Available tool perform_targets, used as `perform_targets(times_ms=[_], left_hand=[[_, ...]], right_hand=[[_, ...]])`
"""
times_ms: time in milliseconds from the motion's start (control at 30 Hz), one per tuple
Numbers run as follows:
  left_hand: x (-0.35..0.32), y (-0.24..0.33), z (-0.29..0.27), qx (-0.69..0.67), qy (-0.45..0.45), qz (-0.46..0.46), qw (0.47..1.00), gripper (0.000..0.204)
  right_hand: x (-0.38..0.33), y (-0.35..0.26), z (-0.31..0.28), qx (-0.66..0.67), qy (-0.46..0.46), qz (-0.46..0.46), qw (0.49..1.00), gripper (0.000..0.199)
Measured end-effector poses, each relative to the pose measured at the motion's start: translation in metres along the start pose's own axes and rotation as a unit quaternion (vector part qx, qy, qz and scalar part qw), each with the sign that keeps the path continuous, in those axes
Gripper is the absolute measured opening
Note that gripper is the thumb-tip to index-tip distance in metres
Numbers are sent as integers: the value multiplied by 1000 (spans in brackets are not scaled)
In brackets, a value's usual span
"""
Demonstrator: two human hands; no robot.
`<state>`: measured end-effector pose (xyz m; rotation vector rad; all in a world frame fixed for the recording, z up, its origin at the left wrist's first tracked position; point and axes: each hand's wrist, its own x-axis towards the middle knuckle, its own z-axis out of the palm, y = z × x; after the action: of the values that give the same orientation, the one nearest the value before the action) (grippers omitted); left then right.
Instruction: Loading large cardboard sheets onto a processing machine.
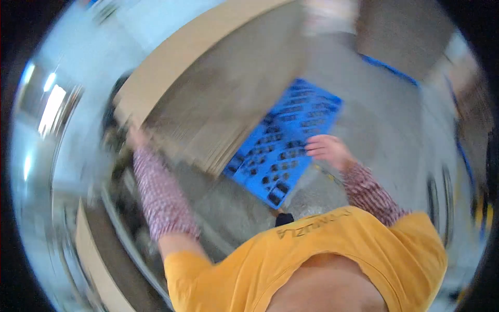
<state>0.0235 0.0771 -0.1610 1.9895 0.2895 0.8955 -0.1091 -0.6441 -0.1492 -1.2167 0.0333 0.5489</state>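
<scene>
My left hand (136, 138) reaches out to the left and meets the near corner of a large light-brown cardboard sheet (171, 57). Motion smears its fingers, so whether they grip the sheet is not clear. Below and beside that sheet lies a stack of flat cardboard (223, 99), its layered edges showing at the near end. My right hand (331, 150) hangs over the right edge of a blue plastic pallet (291, 140), fingers stretched out and holding nothing. The pallet has many slots and shows from under the stack's right side.
Grey floor (384, 125) stretches to the right of the pallet. Another brown stack (405, 31) with a blue edge under it stands at the far right. At lower left, a brown board (93, 260) lies beside a curved metal rail (127, 244). Much is blurred.
</scene>
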Motion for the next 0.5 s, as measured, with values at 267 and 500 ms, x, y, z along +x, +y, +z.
perform_targets(times_ms=[267,500], left_hand=[[50,-37,116,433,-35,83,897,39],[104,-32,197,391,-53,-13,919,61]], right_hand=[[1,23,-62,37,299,58,952,27],[-8,34,-74,76,337,53,937,25]])
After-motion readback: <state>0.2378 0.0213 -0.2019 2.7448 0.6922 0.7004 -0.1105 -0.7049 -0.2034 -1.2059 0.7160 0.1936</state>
